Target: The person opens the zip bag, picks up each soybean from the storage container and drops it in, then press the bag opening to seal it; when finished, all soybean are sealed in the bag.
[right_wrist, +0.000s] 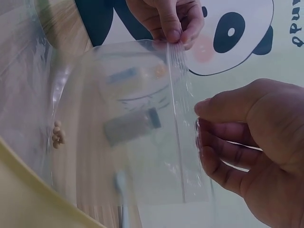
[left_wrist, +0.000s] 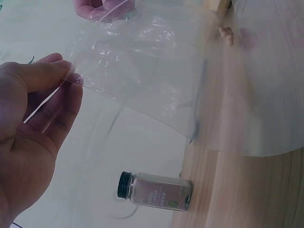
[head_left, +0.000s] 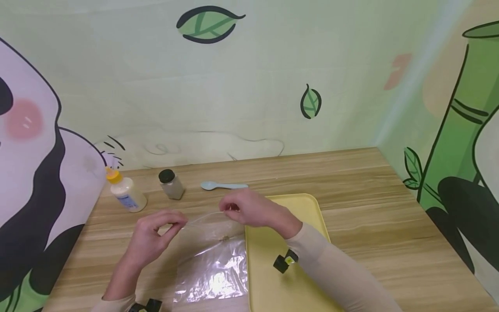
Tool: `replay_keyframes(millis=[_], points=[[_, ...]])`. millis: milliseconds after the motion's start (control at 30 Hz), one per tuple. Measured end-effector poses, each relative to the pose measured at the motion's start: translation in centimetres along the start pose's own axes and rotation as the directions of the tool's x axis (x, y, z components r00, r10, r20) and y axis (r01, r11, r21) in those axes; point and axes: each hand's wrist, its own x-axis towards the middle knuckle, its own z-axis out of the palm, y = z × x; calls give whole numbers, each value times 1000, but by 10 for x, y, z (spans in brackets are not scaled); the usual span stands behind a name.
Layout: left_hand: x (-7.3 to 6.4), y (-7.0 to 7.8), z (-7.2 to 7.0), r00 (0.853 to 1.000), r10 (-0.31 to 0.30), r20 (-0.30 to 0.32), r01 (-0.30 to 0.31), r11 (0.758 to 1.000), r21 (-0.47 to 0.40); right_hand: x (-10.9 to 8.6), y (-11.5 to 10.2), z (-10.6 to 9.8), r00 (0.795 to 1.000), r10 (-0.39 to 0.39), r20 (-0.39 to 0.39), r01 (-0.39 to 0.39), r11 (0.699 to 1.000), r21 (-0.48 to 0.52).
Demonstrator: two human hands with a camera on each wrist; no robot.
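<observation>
A clear zip-lock bag hangs by its top edge between both hands, its lower part shining over the table. My left hand pinches the left end of the zip edge between thumb and fingers. Further right along the same edge, my right hand pinches the plastic. In the right wrist view, that hand's thumb and fingertips meet at the bag's rim. A few small tan lumps lie low in the bag; their kind I cannot tell.
A yellow tray lies under my right forearm, beside the bag. Towards the wall stand a yellow-capped squeeze bottle and a black-capped white pepper bottle. A pale blue spoon lies behind my right hand.
</observation>
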Motion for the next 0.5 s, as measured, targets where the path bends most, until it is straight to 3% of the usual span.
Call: replay_keyframes(millis=[300, 500], points=[[0, 1, 0, 1000, 24, -20, -24, 999, -37, -7, 10, -5, 987, 98, -124, -87, 992, 90], [-1, 1, -1, 1000, 4, -10, -5, 1000, -28, -13, 20, -3, 973, 151, -174, -140, 987, 78]])
